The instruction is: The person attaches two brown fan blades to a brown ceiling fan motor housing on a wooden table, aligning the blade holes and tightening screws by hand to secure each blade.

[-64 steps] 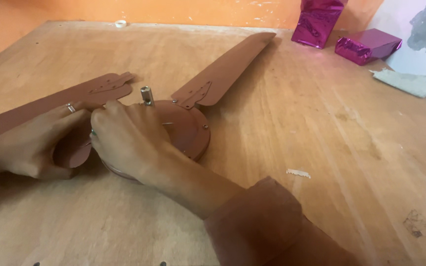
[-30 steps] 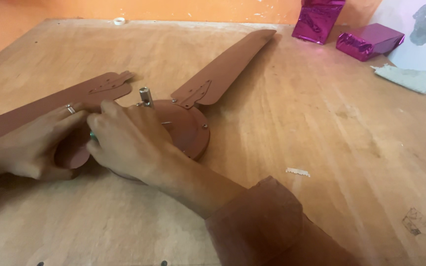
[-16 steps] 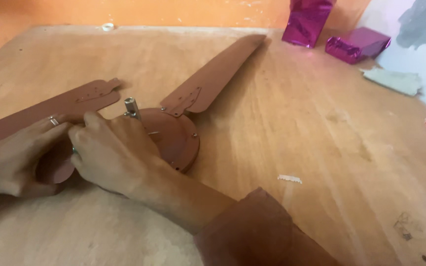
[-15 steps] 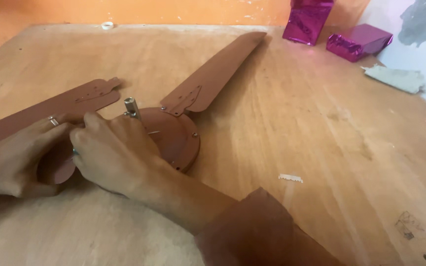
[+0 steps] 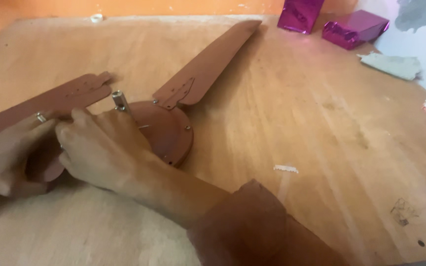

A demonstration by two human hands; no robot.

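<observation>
Lying flat on the wooden table (image 5: 282, 123), a brown ceiling fan is seen with its round motor housing (image 5: 166, 130) near the left middle of the head view. A short metal shaft (image 5: 120, 100) stands upright beside the housing. 2 blades are visible: the far blade (image 5: 213, 61) runs up and to the right from the housing, and the near blade (image 5: 40, 106) runs off to the left edge.

The right hand (image 5: 102, 150) is laid over the left part of the housing, fingers curled down where the near blade meets it; whether anything small is pinched there cannot be told. The left hand (image 5: 8, 157), with a ring on 1 finger, is pressed onto the root of the near blade, flat and closed down rather than spread.

The housing is judged heavy and rigid, a cast or pressed metal shell around a motor, so it would be best taken by its rim or by the shaft. The blades are judged thin, stiff sheet, light for their length but easily bent if lifted by the tips; a hold close to the bracket end is judged safer. The painted surfaces look smooth and somewhat slippery.

2 shiny magenta boxes (image 5: 353, 29) stand at the far right, well apart from the fan, with a grey rag (image 5: 390, 65) near them.
</observation>
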